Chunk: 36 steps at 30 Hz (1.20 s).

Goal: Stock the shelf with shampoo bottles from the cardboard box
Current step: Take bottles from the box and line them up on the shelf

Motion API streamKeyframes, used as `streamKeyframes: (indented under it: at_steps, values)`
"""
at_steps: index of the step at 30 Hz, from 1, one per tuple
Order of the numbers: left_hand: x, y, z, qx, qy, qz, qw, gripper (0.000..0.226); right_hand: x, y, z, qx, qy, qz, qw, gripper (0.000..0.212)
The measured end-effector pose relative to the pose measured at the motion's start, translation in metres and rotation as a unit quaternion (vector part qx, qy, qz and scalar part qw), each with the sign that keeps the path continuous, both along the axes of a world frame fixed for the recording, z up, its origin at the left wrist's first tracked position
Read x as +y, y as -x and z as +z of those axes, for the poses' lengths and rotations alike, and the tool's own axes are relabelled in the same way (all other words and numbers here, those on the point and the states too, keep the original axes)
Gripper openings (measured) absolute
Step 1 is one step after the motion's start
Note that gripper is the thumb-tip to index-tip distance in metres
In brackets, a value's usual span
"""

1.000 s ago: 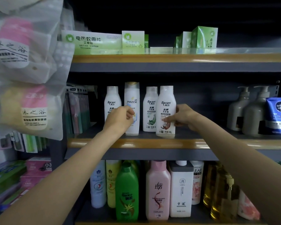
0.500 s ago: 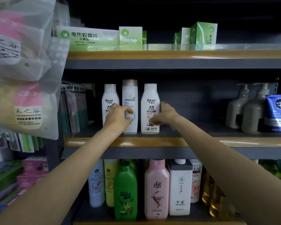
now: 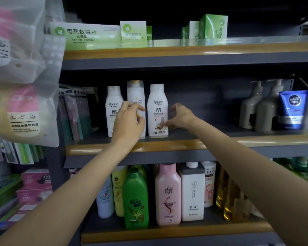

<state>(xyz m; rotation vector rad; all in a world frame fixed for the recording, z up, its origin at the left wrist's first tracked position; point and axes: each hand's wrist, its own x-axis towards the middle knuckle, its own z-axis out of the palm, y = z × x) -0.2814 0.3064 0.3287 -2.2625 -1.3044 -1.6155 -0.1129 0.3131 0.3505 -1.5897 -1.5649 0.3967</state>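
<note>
Shampoo bottles stand upright in a row on the middle shelf (image 3: 167, 145), toward its left end: a white Racien bottle (image 3: 113, 110), a taller Pantene bottle (image 3: 136, 96) just beside it, and a second Racien bottle (image 3: 157, 110) on the right. Your left hand (image 3: 127, 121) is in front of the Pantene bottle, fingers loosely curled at its label; whether they actually pinch it, you cannot tell from this angle. Your right hand (image 3: 180, 116) sits just right of the second Racien bottle, fingers spread in an open curve, with only the thumb tip at the bottle's lower right edge and the other fingers apart from it. Further right on the same shelf stand two grey pump bottles (image 3: 261, 109) and a blue tube (image 3: 292, 109). Green boxes (image 3: 133, 32) line the shelf above; coloured bottles, among them a green bottle (image 3: 136, 199), fill the one below.
</note>
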Motion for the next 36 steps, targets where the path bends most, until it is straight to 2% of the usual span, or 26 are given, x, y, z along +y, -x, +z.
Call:
streamKeyframes:
  at_steps: [6,10,12,15,17,19,22,25,29,32,36]
  values:
    - [-0.042,-0.077,-0.029,0.054,-0.100,-0.140,0.984,0.026,-0.071,-0.049,0.010,-0.165,-0.127,-0.015,0.978,0.043]
    - [-0.084,-0.155,-0.072,0.079,-0.085,-0.271,0.956,0.024,-0.147,-0.115,-0.030,-0.194,-0.151,-0.006,0.969,0.020]
    - [-0.110,-0.199,-0.112,0.133,-0.044,-0.329,0.934,0.022,-0.182,-0.161,-0.073,-0.202,-0.099,-0.034,0.974,0.019]
    - [-0.143,-0.255,-0.186,0.243,0.075,-0.390,0.885,0.029,-0.226,-0.232,-0.162,-0.183,0.103,-0.065,0.975,0.013]
    - [-0.160,-0.285,-0.233,0.314,0.153,-0.417,0.839,0.035,-0.252,-0.271,-0.223,-0.188,0.258,-0.075,0.945,0.014]
    - [-0.174,-0.308,-0.269,0.392,0.205,-0.416,0.795,0.037,-0.275,-0.299,-0.277,-0.195,0.365,-0.091,0.906,0.021]
    - [-0.185,-0.328,-0.301,0.452,0.247,-0.402,0.757,0.037,-0.294,-0.317,-0.331,-0.181,0.438,-0.075,0.878,0.025]
    - [-0.183,-0.333,-0.325,0.471,0.273,-0.377,0.750,0.042,-0.293,-0.317,-0.380,-0.195,0.482,0.003,0.854,0.029]
    - [-0.181,-0.323,-0.348,0.466,0.332,-0.358,0.738,0.029,-0.290,-0.298,-0.431,-0.216,0.557,0.106,0.795,0.046]
    - [-0.177,-0.314,-0.356,0.456,0.357,-0.341,0.740,0.029,-0.285,-0.291,-0.453,-0.244,0.562,0.121,0.781,0.046]
    - [-0.171,-0.306,-0.355,0.433,0.375,-0.333,0.749,0.028,-0.284,-0.302,-0.457,-0.201,0.591,0.090,0.776,0.041]
